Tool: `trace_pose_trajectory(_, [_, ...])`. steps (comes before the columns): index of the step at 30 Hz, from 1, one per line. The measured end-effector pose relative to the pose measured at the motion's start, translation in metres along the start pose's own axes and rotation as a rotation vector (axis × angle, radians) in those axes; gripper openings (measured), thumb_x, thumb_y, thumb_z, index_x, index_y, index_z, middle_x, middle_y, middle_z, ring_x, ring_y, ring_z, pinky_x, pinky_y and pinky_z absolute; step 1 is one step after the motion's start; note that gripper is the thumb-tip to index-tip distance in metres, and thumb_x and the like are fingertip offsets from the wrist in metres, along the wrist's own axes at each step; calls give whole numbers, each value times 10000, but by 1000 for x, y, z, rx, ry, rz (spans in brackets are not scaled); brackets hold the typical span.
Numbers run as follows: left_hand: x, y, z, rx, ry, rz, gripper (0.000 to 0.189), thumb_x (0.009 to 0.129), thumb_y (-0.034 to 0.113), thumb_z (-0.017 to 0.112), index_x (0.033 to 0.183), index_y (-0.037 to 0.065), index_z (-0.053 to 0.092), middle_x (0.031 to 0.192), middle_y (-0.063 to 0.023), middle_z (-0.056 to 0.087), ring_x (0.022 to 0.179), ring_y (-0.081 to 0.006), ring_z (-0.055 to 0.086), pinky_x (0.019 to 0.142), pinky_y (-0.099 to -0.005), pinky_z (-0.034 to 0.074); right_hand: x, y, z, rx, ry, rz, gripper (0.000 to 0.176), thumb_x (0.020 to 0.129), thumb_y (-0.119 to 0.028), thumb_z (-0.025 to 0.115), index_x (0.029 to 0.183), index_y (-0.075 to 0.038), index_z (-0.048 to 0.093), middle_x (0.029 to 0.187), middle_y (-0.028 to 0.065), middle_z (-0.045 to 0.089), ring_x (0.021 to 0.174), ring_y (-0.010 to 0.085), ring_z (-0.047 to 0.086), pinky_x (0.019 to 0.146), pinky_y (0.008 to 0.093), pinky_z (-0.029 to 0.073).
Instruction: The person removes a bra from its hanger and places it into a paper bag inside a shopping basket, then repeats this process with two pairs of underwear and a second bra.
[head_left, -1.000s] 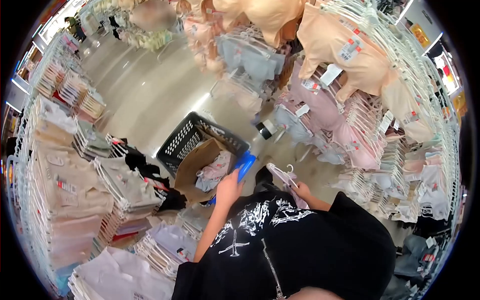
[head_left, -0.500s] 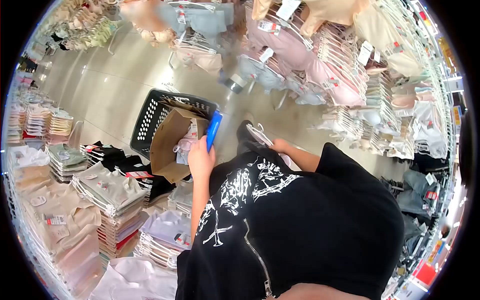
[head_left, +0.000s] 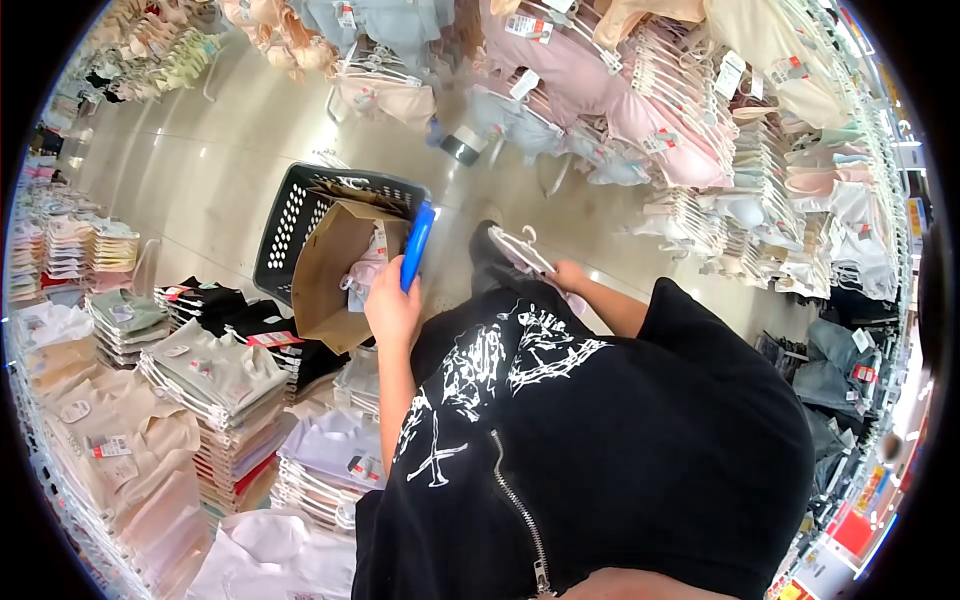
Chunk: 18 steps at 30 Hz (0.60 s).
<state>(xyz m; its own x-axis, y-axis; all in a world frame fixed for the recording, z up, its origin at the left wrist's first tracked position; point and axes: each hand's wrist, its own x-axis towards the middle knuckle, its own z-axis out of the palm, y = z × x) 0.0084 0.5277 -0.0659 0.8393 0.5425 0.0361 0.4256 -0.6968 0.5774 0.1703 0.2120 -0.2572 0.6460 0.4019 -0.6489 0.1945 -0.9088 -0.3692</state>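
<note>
My left hand (head_left: 393, 303) is closed round the blue handle (head_left: 417, 246) of a dark perforated shopping basket (head_left: 276, 238). Inside the basket stands an open brown cardboard box or bag (head_left: 325, 262), with pale pink and grey garments (head_left: 366, 273) in it. To the right, my right hand (head_left: 572, 277) is closed on a white hanger (head_left: 521, 248). Pale pink fabric hangs below that hanger, partly hidden by the hand and the black shirt.
Racks of hanging bras (head_left: 590, 90) line the upper right. Stacked garments on hangers (head_left: 215, 375) fill the lower left, beside a lilac stack (head_left: 325, 450). Shiny floor (head_left: 205, 200) runs between the displays. Dark denim-like clothes (head_left: 835, 370) hang at the right.
The basket and my left hand have shifted slightly left and up in view. The hanger in my right hand has turned a little and shows more clearly.
</note>
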Motion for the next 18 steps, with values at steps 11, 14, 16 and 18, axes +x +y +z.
trace_pose_trajectory(11, [-2,-2,3,0,29,26,329,727,205,612,1040,129,548,829,-131,588,764,-308,563,661,-390,448,1,82,-72,401,279,164,273,778,-160,544,1043,-104,577,832,46,598,703,124,525,644,266,429])
trace_pose_trajectory(14, [-3,-2,4,-5,32,28,328,726,208,611,1039,133,548,821,-137,584,764,-316,560,658,-395,447,-6,102,-101,419,277,129,280,778,-143,537,1053,-114,580,857,33,597,707,117,521,645,268,426])
trace_pose_trajectory(16, [-3,-1,5,7,27,20,328,725,207,612,1037,132,548,826,-138,584,765,-317,560,658,-395,447,-7,113,-121,526,246,91,273,769,-142,520,1029,-102,592,846,26,599,704,118,533,644,264,431])
trace_pose_trajectory(18, [-3,4,3,22,24,-7,319,722,204,612,1026,126,553,829,-139,584,774,-317,558,671,-396,446,-6,121,-139,656,178,79,274,771,-135,506,1027,-94,594,858,24,599,719,117,542,657,256,434])
